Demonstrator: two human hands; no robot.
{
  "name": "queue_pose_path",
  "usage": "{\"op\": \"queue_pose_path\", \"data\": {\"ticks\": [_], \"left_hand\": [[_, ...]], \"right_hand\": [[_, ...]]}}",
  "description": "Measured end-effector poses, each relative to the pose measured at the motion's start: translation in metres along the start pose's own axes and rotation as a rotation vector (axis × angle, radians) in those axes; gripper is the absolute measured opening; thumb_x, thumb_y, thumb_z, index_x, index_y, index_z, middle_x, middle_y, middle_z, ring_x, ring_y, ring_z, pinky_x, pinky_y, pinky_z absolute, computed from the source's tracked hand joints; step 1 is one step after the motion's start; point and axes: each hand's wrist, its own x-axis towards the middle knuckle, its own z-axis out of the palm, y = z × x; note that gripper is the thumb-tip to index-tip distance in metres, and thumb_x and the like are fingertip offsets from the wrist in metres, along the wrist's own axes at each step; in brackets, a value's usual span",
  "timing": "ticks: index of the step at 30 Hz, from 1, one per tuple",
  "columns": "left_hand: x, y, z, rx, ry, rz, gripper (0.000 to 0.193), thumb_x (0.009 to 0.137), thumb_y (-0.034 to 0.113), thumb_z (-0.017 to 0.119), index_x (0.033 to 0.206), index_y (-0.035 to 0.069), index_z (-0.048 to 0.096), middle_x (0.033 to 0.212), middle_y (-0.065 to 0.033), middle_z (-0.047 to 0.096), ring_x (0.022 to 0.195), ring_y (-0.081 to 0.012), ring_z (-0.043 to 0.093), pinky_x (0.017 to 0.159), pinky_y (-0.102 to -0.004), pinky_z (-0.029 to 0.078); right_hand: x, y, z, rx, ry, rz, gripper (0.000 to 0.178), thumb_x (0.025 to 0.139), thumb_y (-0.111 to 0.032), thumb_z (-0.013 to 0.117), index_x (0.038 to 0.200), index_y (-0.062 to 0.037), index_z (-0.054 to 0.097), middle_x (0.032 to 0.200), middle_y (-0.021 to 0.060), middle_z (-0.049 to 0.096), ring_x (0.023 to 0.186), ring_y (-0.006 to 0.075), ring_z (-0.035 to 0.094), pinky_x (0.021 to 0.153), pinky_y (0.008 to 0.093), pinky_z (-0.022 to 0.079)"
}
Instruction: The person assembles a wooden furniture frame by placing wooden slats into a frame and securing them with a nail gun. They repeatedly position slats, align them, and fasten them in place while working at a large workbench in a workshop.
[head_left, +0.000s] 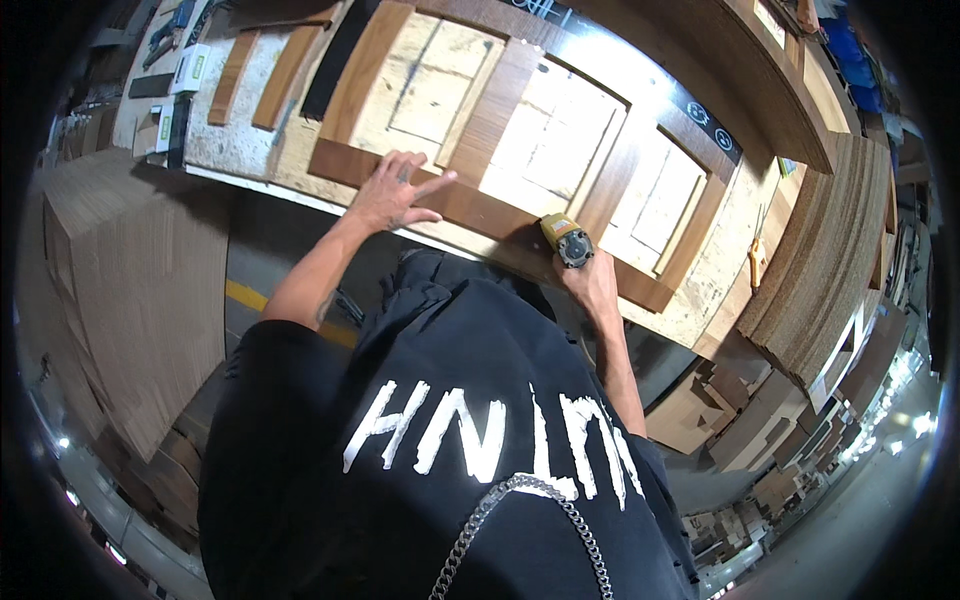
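Note:
On the workbench lies a brown wooden frame (497, 130) with three openings, through which the pale marked bench top shows. My left hand (397, 195) rests on the frame's near rail, left of the middle, fingers spread and thumb apart. Farther right along that same rail, my right hand (592, 283) is closed round a yellow and black nail gun (567, 240). The gun's rounded back end faces me; its nose, hidden beneath the body, is over or against the near rail, and I cannot tell which.
Two loose wood strips (285, 78) lie at the bench's left. Scissors (757, 262) with orange handles lie at the right, beside stacked boards (822, 250). A raised brown panel (745, 60) stands along the far right. Large board stacks (140, 280) stand on the floor at left.

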Motion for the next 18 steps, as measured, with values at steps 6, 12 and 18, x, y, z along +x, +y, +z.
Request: {"op": "queue_pose_path", "data": {"ticks": [6,12,18], "left_hand": [[-0.002,-0.021,-0.004,-0.018,0.025,0.140,0.077,0.087,0.059,0.070,0.155,0.033,0.044,0.130,-0.0130,0.048,0.123,-0.0311,0.045,0.109,-0.0515,0.035],[-0.006,-0.024,-0.003,-0.064,-0.030,0.175,0.081,0.090,0.054,0.069,0.160,0.031,0.035,0.132,-0.0133,0.048,0.124,-0.0310,0.043,0.105,-0.0512,0.033],[-0.002,-0.031,0.001,-0.032,-0.007,0.173,0.075,0.095,0.061,0.058,0.160,0.029,0.037,0.134,-0.0138,0.049,0.125,-0.0309,0.043,0.105,-0.0520,0.032]], "right_hand": [[0.037,-0.091,0.054,-0.027,-0.039,0.050,0.032,0.079,-0.017,0.072,0.100,0.0071,0.072,0.087,0.0349,0.068,0.090,0.0474,0.070,0.080,0.0491,0.056],[0.033,-0.104,0.064,0.029,-0.002,0.062,0.031,0.079,-0.013,0.072,0.102,0.0073,0.071,0.087,0.0308,0.071,0.089,0.0448,0.072,0.078,0.0459,0.056],[0.021,-0.103,0.052,0.039,-0.047,0.052,0.040,0.078,-0.016,0.079,0.112,0.0035,0.071,0.089,0.0248,0.073,0.086,0.0403,0.073,0.076,0.0413,0.056]]}}
